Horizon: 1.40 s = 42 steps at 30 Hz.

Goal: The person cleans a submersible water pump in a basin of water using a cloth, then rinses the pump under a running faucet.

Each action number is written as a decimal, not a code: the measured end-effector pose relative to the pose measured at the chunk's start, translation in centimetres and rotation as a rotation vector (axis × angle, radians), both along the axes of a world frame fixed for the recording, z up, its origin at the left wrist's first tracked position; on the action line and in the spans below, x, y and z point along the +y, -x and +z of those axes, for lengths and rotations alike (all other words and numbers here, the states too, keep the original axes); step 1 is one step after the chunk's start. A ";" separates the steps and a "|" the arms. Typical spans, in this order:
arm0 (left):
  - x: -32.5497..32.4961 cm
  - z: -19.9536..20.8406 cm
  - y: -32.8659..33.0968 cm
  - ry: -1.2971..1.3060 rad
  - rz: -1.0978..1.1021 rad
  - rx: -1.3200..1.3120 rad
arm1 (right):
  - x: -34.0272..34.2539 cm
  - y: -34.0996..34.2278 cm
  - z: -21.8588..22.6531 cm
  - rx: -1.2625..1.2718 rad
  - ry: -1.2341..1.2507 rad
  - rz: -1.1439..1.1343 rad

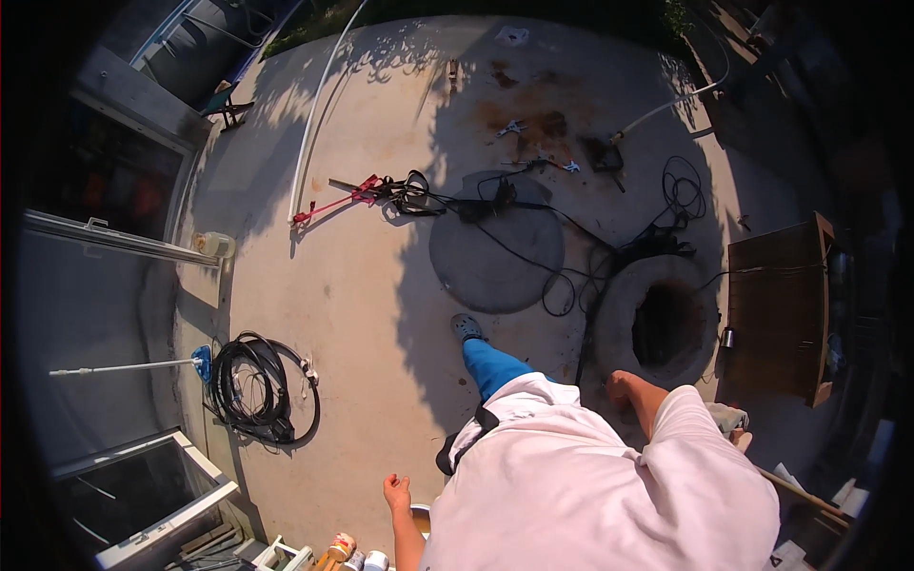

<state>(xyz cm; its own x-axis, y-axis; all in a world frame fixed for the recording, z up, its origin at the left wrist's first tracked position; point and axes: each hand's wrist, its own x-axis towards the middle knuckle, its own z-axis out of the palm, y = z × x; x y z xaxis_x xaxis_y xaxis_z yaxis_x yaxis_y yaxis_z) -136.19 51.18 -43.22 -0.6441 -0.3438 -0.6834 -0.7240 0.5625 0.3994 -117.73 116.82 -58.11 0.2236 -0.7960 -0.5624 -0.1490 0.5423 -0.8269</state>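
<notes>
Out to my left side hangs my left hand (397, 492), its fingers loosely apart with nothing visible in them. My right hand (624, 388) hangs in front of me at the right, close to the near edge of a thick grey ring (619, 314) with a dark hole. Its fingers curl out of sight, so their grip is hidden. Whether that hand touches the ring cannot be told. Beyond my foot lies a round grey slab (486, 266), crossed by black cables (538, 205). A cable clamp (571, 167) rests past the slab.
A coiled black hose (252, 390) lies at left beside a blue-headed pole (200, 364). Farther off are a red-handled tool (333, 205) and a long white pole (319, 114). A brown wooden cabinet (771, 309) stands at right. Jars (343, 547) stand at the lower edge.
</notes>
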 end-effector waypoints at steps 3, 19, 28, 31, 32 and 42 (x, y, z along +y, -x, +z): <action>1.1 -1.2 2.9 -0.032 0.008 -0.148 | 0.0 5.5 1.1 -0.084 -0.826 -0.592; 9.9 -0.5 55.2 0.052 -0.628 -0.234 | 7.1 33.6 6.2 -0.392 -0.971 -1.812; 41.9 5.8 96.6 -0.022 -0.980 0.145 | -2.9 39.3 8.3 -0.956 -0.906 -2.209; 55.2 7.5 100.7 -0.089 -1.134 0.180 | -3.0 40.7 6.9 -1.091 -0.863 -2.199; 59.3 7.7 100.7 -0.108 -1.203 0.177 | -2.7 40.7 5.8 -1.132 -0.866 -2.233; 76.5 0.7 107.1 0.062 -1.422 -0.204 | 19.0 51.0 -2.7 -0.260 -0.855 -1.900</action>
